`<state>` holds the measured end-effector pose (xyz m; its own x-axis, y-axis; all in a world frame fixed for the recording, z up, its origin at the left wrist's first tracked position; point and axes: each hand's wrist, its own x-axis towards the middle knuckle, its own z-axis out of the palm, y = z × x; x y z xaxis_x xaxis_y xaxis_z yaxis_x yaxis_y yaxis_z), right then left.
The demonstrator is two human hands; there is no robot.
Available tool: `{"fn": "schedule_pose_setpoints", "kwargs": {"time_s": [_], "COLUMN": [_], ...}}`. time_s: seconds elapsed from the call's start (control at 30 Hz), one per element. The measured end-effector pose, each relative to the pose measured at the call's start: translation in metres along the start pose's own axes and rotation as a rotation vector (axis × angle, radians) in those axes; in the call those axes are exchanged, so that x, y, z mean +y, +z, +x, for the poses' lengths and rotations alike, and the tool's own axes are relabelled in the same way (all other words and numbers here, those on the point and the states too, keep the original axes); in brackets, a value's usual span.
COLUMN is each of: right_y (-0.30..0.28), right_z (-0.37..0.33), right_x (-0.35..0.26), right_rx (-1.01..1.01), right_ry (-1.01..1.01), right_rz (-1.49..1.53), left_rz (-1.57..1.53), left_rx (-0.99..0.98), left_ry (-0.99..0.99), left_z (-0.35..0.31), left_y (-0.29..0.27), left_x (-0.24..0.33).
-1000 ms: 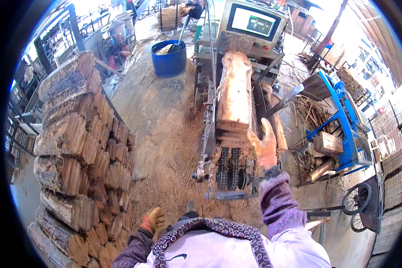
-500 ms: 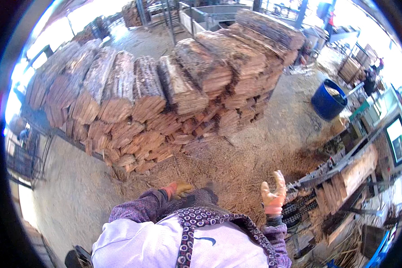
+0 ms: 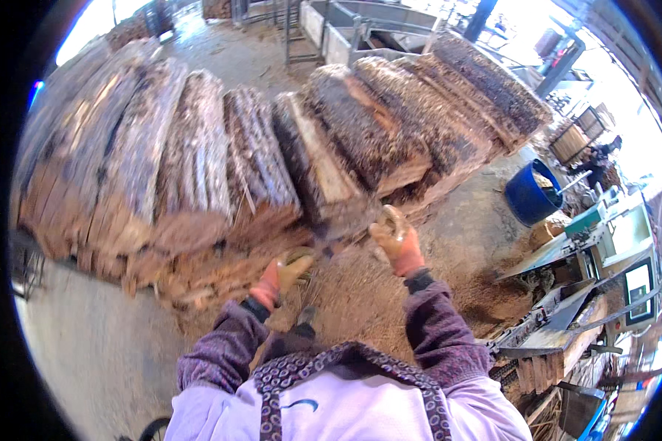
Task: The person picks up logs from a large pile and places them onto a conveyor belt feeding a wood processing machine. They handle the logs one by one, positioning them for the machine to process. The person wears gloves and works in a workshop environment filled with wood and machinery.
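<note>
A long stack of split logs with bark on top (image 3: 320, 162) stands before me, its cut ends facing my side. My left hand (image 3: 283, 275), in an orange and tan work glove, is low beside the front of the stack, fingers stretched inward and slightly blurred. Close to the near end of a middle log bundle (image 3: 346, 209) is my right hand (image 3: 399, 241), gloved alike, its fingers loosely bent and apart. Neither hand visibly holds anything; whether the right fingertips touch the wood I cannot tell.
Sawdust covers the floor (image 3: 353, 309) between me and the stack. At the right stand a blue drum (image 3: 531, 195) and a saw machine (image 3: 566, 316) with a chain bed and cut wood on it. Behind the stack are grey metal bins (image 3: 335, 29).
Both hands have reached forward toward the stack, the right also moving left from beside the machine. The stack now looks nearer and larger.
</note>
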<state>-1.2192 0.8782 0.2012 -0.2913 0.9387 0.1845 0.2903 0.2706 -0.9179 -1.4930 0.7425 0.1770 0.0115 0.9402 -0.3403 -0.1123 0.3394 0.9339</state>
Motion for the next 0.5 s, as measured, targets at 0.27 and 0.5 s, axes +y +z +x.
{"fn": "schedule_pose_setpoints", "kwargs": {"time_s": [0.27,0.5], "right_y": [-0.021,-0.193], "right_z": [0.069,0.183], "right_x": [0.008,0.048], "right_rx": [0.280,0.688], "right_ry": [-0.053,-0.216], "right_rz": [-0.151,0.358], "left_rz": [-0.012,-0.114], "left_rx": [-0.264,-0.448], "left_ry": [0.257,0.140], "left_z": [0.059,0.136], "left_y": [-0.001,0.062], "left_x": [0.115,0.161]}}
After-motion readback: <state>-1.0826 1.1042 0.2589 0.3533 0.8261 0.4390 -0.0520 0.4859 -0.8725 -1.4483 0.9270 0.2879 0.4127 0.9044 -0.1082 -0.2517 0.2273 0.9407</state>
